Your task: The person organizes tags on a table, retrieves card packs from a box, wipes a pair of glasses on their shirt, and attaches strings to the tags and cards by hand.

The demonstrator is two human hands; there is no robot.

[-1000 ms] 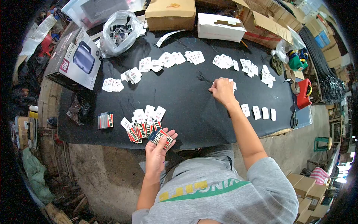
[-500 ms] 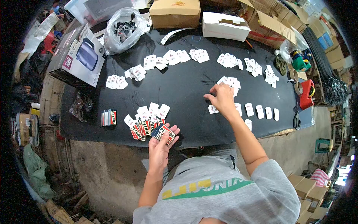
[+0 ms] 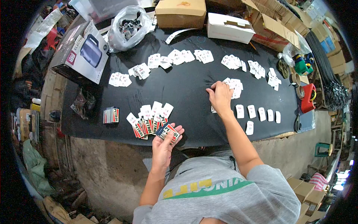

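Note:
My left hand (image 3: 162, 149) is closed round a small stack of hang tags (image 3: 169, 133) printed "PETROL", close to the table's front edge. Just beyond it lie fanned PETROL tags (image 3: 144, 125) paired with white barcode tags (image 3: 156, 107). Over the middle right of the table is my right hand (image 3: 220, 98), its thumb and fingertips drawn together beside thin black strings (image 3: 210, 83). Whatever sits between those fingertips is too small to make out. A pile of white tags (image 3: 235, 86) lies right against this hand, and another white tag shows partly under the wrist.
A compact PETROL tag stack (image 3: 110, 115) stands at left. White tag piles (image 3: 181, 56) arc across the black table (image 3: 179, 82). Single white tags (image 3: 251, 111) lie right of my forearm. A kettle box (image 3: 82, 52), plastic bag (image 3: 128, 30), cartons (image 3: 181, 14) and red tape dispenser (image 3: 308, 98) line the edges.
My right hand's fingers have come closer together near the black strings. The left hand still holds its tags. The whole view has shifted slightly.

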